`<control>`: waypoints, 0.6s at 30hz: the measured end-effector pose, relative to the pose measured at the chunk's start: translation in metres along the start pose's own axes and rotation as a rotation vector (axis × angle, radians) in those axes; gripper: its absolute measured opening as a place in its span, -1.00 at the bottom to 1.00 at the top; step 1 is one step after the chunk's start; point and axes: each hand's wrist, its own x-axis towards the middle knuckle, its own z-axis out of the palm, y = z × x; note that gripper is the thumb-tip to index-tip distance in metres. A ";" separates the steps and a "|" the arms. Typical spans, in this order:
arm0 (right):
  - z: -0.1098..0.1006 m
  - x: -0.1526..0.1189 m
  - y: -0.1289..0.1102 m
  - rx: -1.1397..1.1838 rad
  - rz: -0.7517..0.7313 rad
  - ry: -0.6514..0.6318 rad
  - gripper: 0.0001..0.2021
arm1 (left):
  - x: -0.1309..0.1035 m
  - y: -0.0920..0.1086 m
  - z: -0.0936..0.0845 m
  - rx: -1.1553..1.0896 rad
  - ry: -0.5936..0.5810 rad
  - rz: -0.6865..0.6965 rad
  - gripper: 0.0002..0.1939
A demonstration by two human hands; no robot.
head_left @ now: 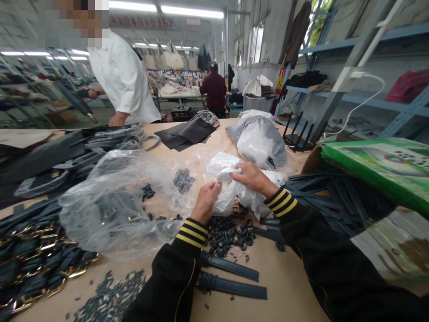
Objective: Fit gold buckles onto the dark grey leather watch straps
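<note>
A crumpled white plastic bag [223,203] is gripped between my two hands above the table's middle. My left hand [207,201] pinches its near left edge, while my right hand [252,177] has its fingers closed on the top right part. Gold metal pieces [236,204] show just under the bag. Small black loops [228,235] lie heaped below my hands. Nearer to me are two dark straps [234,286], side by side.
Clear plastic bags [110,201] lie left, beside black straps with gold buckles [36,264]. Small pieces [114,295] are scattered in front. At right are dark strips [321,197] and a green box [378,165]. A person in white [120,76] stands across the table.
</note>
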 end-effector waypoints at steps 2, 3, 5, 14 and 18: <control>-0.002 -0.001 0.005 -0.043 0.028 -0.017 -0.87 | 0.004 -0.001 -0.004 -0.010 0.058 0.038 -0.77; -0.002 -0.001 0.008 -0.056 0.050 -0.019 -0.88 | 0.005 -0.001 -0.004 -0.018 0.090 0.064 -0.78; 0.004 -0.001 0.016 -0.041 0.097 -0.015 -0.88 | 0.005 0.000 -0.002 -0.038 0.155 0.119 -0.80; 0.023 -0.002 0.040 0.421 0.140 -0.043 -0.69 | 0.006 0.011 0.011 -0.217 0.148 0.087 -0.80; 0.012 0.006 0.029 0.605 0.109 -0.053 -0.67 | 0.011 0.004 0.018 -0.317 0.068 -0.095 -0.73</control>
